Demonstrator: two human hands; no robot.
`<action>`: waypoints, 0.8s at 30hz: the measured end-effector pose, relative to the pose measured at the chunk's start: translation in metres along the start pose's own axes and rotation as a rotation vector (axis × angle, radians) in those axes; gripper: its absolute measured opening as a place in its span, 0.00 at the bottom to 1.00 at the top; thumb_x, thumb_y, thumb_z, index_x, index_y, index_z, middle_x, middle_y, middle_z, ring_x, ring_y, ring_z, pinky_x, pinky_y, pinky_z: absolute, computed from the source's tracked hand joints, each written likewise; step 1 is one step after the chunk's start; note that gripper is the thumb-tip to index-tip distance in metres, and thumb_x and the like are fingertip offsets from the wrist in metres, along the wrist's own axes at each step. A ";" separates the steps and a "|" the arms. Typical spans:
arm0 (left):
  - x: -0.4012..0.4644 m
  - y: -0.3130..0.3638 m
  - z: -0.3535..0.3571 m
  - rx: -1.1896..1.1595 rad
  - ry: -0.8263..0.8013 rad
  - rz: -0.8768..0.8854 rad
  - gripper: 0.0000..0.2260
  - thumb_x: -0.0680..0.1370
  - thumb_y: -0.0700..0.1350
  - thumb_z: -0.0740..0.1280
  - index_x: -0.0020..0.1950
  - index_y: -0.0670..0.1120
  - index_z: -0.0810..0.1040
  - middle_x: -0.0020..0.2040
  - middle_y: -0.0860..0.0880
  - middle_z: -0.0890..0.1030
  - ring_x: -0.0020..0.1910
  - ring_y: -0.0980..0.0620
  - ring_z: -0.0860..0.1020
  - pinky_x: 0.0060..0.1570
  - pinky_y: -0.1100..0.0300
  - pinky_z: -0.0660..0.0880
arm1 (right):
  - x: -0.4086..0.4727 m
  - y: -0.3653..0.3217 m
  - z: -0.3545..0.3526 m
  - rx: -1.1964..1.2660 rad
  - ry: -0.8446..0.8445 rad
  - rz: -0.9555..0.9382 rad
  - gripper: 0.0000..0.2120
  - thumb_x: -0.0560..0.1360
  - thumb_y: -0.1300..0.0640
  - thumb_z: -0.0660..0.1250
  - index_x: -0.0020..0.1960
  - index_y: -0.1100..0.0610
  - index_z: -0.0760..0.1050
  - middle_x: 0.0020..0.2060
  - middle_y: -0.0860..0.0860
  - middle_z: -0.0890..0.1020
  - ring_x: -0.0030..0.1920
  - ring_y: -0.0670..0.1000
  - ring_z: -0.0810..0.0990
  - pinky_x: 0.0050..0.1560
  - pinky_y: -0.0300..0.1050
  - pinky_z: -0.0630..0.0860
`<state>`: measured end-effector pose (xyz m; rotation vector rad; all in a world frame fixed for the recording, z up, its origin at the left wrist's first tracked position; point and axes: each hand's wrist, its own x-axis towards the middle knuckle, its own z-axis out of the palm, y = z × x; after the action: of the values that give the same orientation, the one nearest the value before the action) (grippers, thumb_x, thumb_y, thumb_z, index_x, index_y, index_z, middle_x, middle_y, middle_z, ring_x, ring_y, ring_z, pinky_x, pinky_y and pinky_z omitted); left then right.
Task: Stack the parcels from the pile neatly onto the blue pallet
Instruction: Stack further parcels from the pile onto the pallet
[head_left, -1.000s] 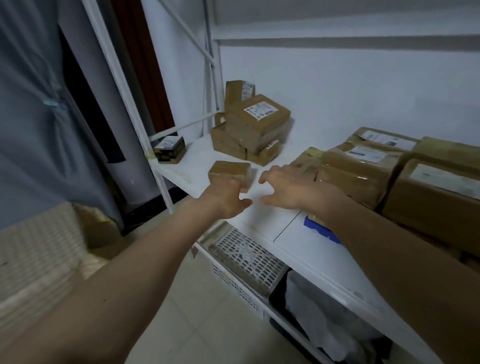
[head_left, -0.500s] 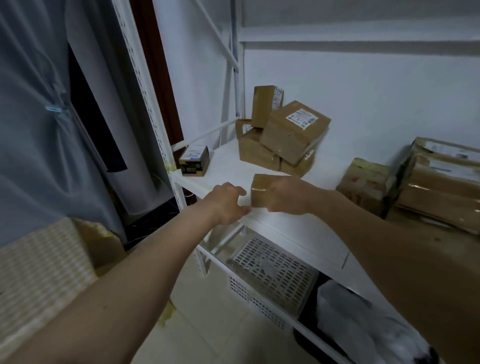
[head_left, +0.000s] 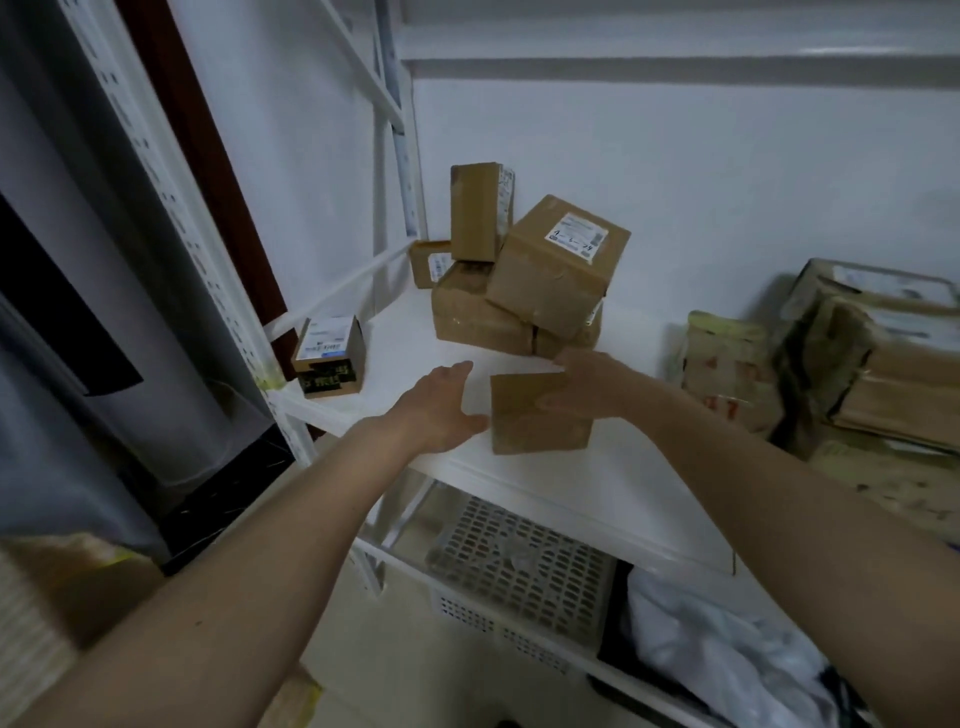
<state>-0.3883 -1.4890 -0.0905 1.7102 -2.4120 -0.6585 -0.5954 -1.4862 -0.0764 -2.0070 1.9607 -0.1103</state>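
Single head-worn wide-angle view, forward and down, close over a white shelf (head_left: 405, 332).

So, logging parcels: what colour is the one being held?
Plain brown parcel, no label visible; head view.

Stacked parcels (head_left: 852, 374) blurred, cut off right; pallet beneath hidden.

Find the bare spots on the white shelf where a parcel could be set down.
Free: the shelf front edge, right of the held parcel; and the strip between the small labelled box and the pile. Crowded: the back corner with the pile, and the right end with the stacked parcels.
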 end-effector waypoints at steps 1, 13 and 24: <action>0.013 -0.001 -0.003 0.000 0.003 0.009 0.37 0.77 0.56 0.66 0.79 0.49 0.48 0.78 0.46 0.55 0.75 0.46 0.57 0.69 0.55 0.58 | 0.010 0.006 -0.002 0.035 0.001 0.013 0.27 0.74 0.46 0.67 0.66 0.59 0.68 0.61 0.56 0.74 0.57 0.56 0.75 0.54 0.48 0.74; 0.182 0.021 -0.048 -0.177 0.282 0.083 0.45 0.64 0.53 0.79 0.73 0.43 0.59 0.71 0.42 0.67 0.69 0.42 0.66 0.67 0.45 0.66 | 0.113 0.057 -0.042 0.820 0.209 0.291 0.23 0.74 0.54 0.69 0.66 0.61 0.68 0.54 0.54 0.77 0.49 0.51 0.76 0.42 0.38 0.73; 0.236 0.028 -0.049 -0.534 0.096 0.133 0.49 0.64 0.50 0.80 0.78 0.53 0.55 0.72 0.50 0.67 0.70 0.48 0.66 0.57 0.60 0.64 | 0.133 0.067 -0.044 1.361 0.299 0.273 0.06 0.77 0.53 0.65 0.53 0.51 0.72 0.44 0.45 0.80 0.35 0.40 0.82 0.27 0.30 0.74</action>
<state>-0.4807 -1.7123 -0.0716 1.3177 -2.0146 -1.0533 -0.6656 -1.6244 -0.0770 -0.8286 1.4880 -1.3081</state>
